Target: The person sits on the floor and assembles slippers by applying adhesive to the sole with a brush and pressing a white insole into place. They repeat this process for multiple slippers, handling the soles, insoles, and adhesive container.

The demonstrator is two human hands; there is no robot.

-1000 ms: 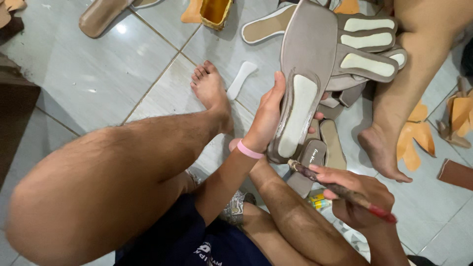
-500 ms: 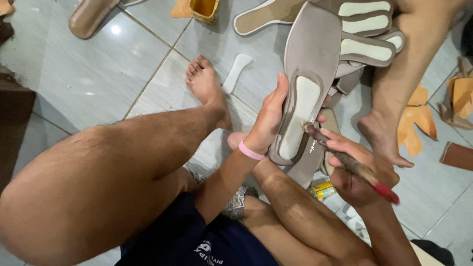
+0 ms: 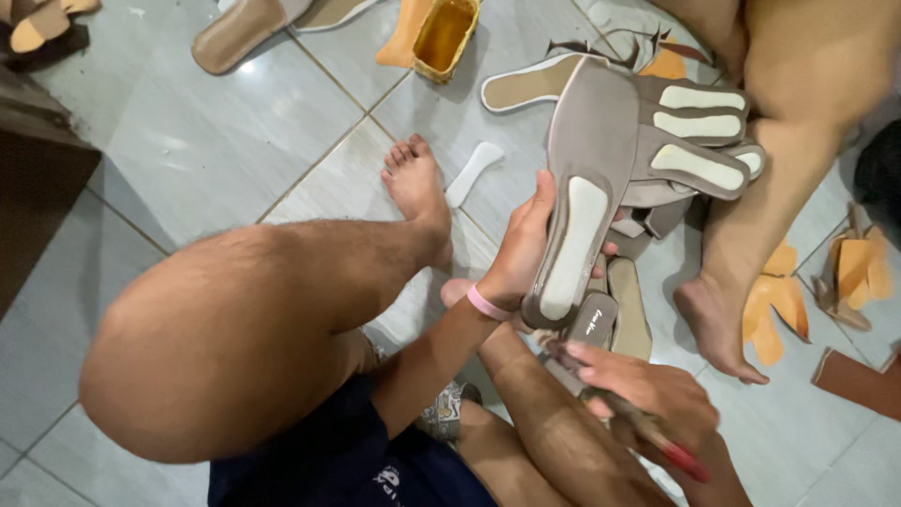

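Above the floor (image 3: 188, 141), a grey sole (image 3: 587, 188) is gripped by the left hand (image 3: 521, 249); a red-tipped brush (image 3: 648, 432), clasped in the right hand (image 3: 657, 394), is poised beneath; gluing seems underway.

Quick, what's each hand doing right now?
Left hand: closed around a taupe shoe sole, held up.
Right hand: closed on a red-handled brush.

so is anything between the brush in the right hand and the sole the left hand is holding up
Nothing visible does. The left hand holds the taupe sole upright with its pale inner patch facing the person. The right hand holds the brush just below the sole's lower end, with only open space between them.
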